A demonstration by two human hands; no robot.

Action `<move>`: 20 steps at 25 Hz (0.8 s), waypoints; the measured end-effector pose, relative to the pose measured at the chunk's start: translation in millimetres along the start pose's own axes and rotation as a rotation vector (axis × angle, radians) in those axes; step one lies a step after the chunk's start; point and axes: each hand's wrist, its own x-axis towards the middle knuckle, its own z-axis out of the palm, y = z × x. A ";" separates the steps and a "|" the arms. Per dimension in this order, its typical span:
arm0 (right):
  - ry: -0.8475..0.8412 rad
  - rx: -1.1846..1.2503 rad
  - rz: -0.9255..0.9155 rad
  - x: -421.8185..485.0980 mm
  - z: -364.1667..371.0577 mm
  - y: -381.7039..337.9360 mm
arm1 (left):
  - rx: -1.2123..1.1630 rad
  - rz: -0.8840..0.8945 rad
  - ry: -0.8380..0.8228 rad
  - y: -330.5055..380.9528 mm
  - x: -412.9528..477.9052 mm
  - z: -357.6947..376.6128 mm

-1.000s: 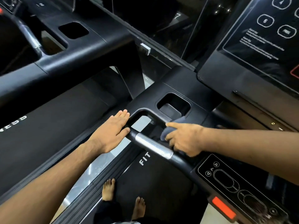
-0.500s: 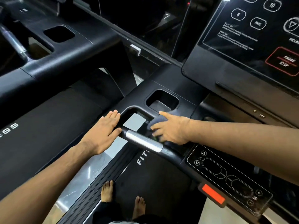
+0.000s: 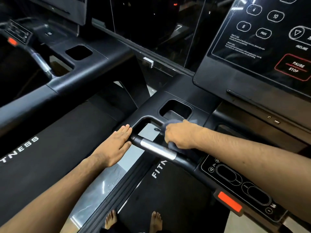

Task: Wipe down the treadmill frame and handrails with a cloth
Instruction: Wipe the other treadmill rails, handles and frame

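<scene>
A black treadmill frame (image 3: 148,105) fills the centre, with a handrail (image 3: 158,149) that has a silver grip section. My right hand (image 3: 180,134) grips a grey-blue cloth (image 3: 173,122) and presses it against the frame just behind the handrail, beside a square cup recess (image 3: 175,109). Most of the cloth is hidden under the hand; a bit shows below at the rail. My left hand (image 3: 116,144) lies flat with straight fingers on the frame's left corner, where the handrail begins.
The console screen (image 3: 262,39) with a red pause/stop button rises at the upper right. A control strip with an orange tab (image 3: 229,203) runs lower right. A second treadmill (image 3: 50,78) stands to the left. My bare feet (image 3: 111,219) stand on the belt below.
My right hand has slid the cloth a little further along the frame towards the cup recess. The view has tilted, showing more console. My left hand stays put.
</scene>
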 end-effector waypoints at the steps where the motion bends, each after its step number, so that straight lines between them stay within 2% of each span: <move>1: 0.048 0.048 0.079 8.3 -3.2 -7.0 | -0.001 0.009 -0.014 -2.4 -2.1 -1.7; 4: 0.285 0.198 0.343 32.8 -29.5 -33.5 | -0.039 0.037 -0.024 -9.1 -6.5 -7.9; 6: 0.365 0.307 0.519 42.7 -47.2 -56.0 | -0.061 0.060 -0.042 -14.4 -6.9 -13.5; 8: 0.265 0.336 0.686 49.7 -50.3 -87.6 | -0.082 0.067 -0.036 -20.0 -9.2 -15.3; 11: -0.037 0.357 0.947 65.6 -26.6 -142.5 | -0.104 0.107 -0.057 -27.2 -11.1 -15.0; 12: -0.071 0.311 1.000 71.7 -18.1 -156.2 | -0.107 0.127 -0.055 -31.4 -10.8 -14.5; 13: -0.051 0.249 1.025 77.6 -11.6 -164.7 | -0.108 0.148 -0.047 -35.4 -10.5 -14.2; 16: 0.248 0.181 1.020 87.7 1.9 -171.8 | -0.136 0.200 -0.055 -39.9 -10.1 -14.4; 20: 0.302 0.323 0.994 110.7 1.3 -186.1 | -0.212 0.258 -0.074 -47.7 -9.7 -11.2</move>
